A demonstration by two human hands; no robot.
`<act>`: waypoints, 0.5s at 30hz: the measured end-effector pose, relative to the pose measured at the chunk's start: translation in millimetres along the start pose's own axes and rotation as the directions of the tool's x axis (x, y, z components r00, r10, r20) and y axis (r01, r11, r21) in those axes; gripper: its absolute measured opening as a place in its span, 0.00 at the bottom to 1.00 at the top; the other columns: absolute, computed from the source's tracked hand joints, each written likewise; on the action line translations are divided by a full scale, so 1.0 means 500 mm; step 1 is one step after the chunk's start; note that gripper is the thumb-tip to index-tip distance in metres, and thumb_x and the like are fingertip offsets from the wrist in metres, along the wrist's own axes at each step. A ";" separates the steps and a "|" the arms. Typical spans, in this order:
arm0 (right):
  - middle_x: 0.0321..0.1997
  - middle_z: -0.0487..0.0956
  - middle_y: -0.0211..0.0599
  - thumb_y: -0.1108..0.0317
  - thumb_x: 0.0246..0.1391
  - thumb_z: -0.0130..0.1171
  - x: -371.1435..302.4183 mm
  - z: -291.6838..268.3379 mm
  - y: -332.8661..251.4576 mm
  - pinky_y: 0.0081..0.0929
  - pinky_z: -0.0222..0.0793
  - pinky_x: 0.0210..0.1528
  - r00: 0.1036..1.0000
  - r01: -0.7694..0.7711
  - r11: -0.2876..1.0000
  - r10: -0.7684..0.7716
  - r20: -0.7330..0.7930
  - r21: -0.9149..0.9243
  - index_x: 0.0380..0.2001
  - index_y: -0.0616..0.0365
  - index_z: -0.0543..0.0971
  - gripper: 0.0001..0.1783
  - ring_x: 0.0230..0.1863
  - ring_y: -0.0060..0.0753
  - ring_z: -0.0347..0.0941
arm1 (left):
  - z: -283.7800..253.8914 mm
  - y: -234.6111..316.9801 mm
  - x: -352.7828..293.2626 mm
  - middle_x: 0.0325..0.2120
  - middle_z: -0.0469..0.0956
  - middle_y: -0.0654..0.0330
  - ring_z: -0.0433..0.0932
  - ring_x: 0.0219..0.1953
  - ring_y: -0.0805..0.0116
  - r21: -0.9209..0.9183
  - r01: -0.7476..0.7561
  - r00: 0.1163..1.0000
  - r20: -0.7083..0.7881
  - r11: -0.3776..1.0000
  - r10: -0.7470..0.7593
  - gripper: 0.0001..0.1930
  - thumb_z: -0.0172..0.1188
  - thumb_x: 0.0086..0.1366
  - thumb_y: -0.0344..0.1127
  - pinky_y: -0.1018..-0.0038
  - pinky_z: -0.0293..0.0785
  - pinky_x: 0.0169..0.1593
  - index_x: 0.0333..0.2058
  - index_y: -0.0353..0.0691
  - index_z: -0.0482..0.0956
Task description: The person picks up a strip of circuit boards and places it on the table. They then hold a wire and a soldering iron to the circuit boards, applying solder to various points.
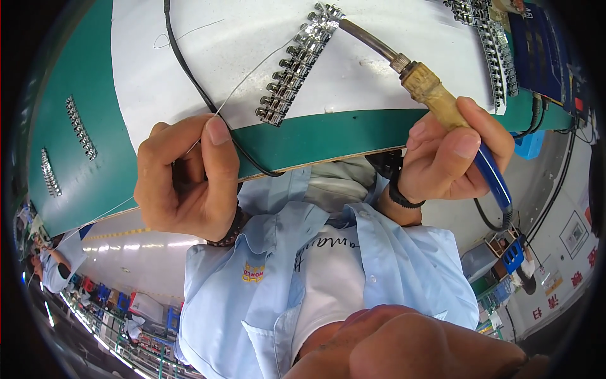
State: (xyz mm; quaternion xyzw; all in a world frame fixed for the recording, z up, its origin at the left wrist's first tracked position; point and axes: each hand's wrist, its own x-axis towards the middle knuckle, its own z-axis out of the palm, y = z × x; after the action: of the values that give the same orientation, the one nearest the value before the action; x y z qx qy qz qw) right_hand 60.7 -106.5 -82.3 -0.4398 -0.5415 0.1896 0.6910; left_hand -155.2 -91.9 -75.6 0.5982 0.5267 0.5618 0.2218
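Observation:
A row of small shiny metal parts [293,72] lies slantwise on a white sheet [189,69]. My right hand [454,151] grips a soldering iron [423,82] with a worn tan collar and a blue handle. The iron's tip reaches the far end of the row; whether it presses on a part is too small to tell. Between thumb and forefinger, my left hand [189,170] pinches a thin solder wire [246,79]. That wire runs up toward the far half of the row, and its tail trails off to the lower left.
Two shorter metal rows [81,128] lie on the green tabletop [76,189] at left. More rows [489,47] sit at the far right beside a dark blue box [536,50]. A black cable [183,60] crosses the sheet, passing by my left hand.

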 end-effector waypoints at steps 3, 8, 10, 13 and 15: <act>0.21 0.77 0.42 0.70 0.55 0.60 0.000 0.004 -0.005 0.13 0.64 0.21 0.999 -0.044 0.999 0.045 -0.002 0.004 0.42 0.72 0.71 0.17 0.18 0.21 0.71 | -0.002 0.000 -0.002 0.18 0.75 0.63 0.52 0.14 0.85 0.016 0.017 1.000 0.019 1.000 -0.017 0.06 0.64 0.51 0.17 0.83 0.45 0.19 0.26 0.31 0.76; 0.22 0.77 0.43 0.71 0.55 0.60 0.002 0.008 -0.005 0.13 0.64 0.22 0.997 -0.067 0.997 0.068 0.022 -0.036 0.41 0.72 0.71 0.16 0.18 0.21 0.71 | 0.002 -0.002 -0.001 0.18 0.75 0.63 0.52 0.14 0.85 0.041 0.018 0.999 0.031 0.999 -0.019 0.06 0.64 0.51 0.17 0.83 0.44 0.19 0.26 0.31 0.76; 0.22 0.77 0.43 0.71 0.55 0.60 0.003 0.007 -0.005 0.13 0.64 0.22 0.997 -0.068 0.997 0.069 0.034 -0.042 0.41 0.72 0.71 0.16 0.18 0.21 0.71 | 0.001 -0.002 -0.001 0.17 0.74 0.63 0.52 0.14 0.85 0.040 0.032 0.999 0.032 0.999 -0.033 0.06 0.64 0.51 0.17 0.83 0.44 0.19 0.26 0.30 0.76; 0.23 0.77 0.44 0.72 0.54 0.60 0.005 0.007 -0.007 0.13 0.64 0.23 0.995 -0.070 0.995 0.074 0.060 -0.067 0.41 0.73 0.71 0.15 0.19 0.21 0.71 | -0.001 0.000 0.000 0.17 0.74 0.64 0.52 0.14 0.85 0.042 0.040 0.999 0.030 0.998 -0.041 0.06 0.64 0.51 0.17 0.83 0.44 0.19 0.26 0.30 0.76; 0.23 0.77 0.44 0.72 0.54 0.60 0.004 0.010 -0.009 0.13 0.64 0.23 0.995 -0.094 0.994 0.096 0.037 -0.050 0.41 0.73 0.71 0.16 0.19 0.21 0.71 | -0.001 0.000 0.000 0.16 0.73 0.64 0.52 0.14 0.85 0.042 0.043 0.999 0.030 0.998 -0.044 0.05 0.64 0.51 0.17 0.83 0.44 0.19 0.26 0.30 0.76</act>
State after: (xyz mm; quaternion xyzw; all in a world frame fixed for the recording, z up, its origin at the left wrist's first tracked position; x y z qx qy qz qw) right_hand 55.7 -105.6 -77.3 -0.4778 -0.5380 0.2178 0.6594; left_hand -155.7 -92.1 -75.4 0.5998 0.5475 0.5365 0.2296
